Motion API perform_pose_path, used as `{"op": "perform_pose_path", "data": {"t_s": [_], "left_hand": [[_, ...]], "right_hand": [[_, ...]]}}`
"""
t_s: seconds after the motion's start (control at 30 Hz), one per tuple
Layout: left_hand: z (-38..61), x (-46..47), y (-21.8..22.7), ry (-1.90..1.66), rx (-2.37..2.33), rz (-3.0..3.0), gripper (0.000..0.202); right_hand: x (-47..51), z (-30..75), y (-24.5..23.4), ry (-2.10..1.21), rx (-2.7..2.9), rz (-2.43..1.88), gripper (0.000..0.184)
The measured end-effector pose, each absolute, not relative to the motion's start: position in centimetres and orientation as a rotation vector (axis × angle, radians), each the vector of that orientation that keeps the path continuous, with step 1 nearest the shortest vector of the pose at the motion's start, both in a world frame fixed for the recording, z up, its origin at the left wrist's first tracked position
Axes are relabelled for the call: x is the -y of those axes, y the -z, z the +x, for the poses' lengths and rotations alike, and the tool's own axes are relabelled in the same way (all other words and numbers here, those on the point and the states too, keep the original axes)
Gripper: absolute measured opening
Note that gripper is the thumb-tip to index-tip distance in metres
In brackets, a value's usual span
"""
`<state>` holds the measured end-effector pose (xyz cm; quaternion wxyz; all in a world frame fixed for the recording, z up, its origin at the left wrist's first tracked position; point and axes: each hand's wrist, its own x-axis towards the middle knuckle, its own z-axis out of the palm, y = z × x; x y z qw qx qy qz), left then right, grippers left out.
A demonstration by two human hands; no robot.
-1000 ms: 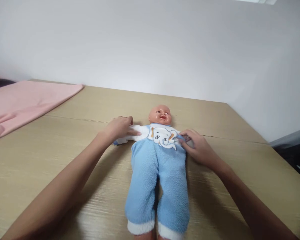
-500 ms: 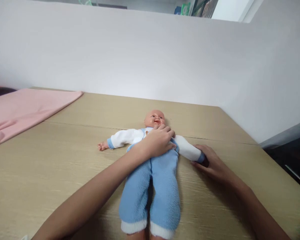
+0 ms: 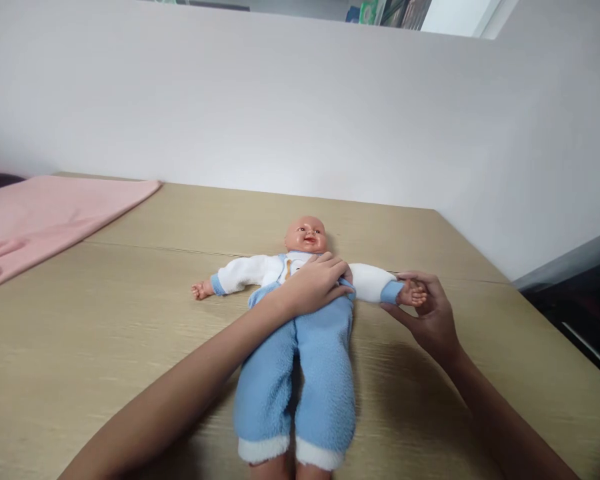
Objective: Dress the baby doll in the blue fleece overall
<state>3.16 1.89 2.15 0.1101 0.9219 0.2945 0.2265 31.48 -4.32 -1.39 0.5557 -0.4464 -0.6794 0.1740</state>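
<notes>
A baby doll lies on its back, face up, dressed in blue fleece overalls and a white top with blue cuffs. Across its chest lies my left hand, fingers curled over the side of the chest by the overalls' bib, hiding part of it. My right hand grips the doll's arm on the right side, fingers and thumb around the blue cuff. The doll's small hand shows, palm up, beside my palm. Its other arm stretches out to the left on the table.
A pink cloth covers the table's far left corner. The wooden table meets a white wall at the back. Dark objects stand beyond the table's right edge.
My right hand has raised the doll's arm and turned it, so the doll's small hand now shows. My left hand stays on the chest. The view has shifted slightly.
</notes>
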Motion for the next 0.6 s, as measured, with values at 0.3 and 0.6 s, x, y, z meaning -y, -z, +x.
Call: {"op": "perform_pose_path", "data": {"t_s": [0.3, 0.6], "left_hand": [[2.3, -1.5, -2.2, -0.913, -0.657, 2.687, 0.028], [1.3, -1.9, -1.6, -1.113, -0.564, 2.653, 0.037]], "right_hand": [[2.7, 27.7, -1.8, -0.109, 1.71, -1.112, 0.055], [1.2, 26.3, -0.4, -0.003, 1.821, -1.078, 0.048]]}}
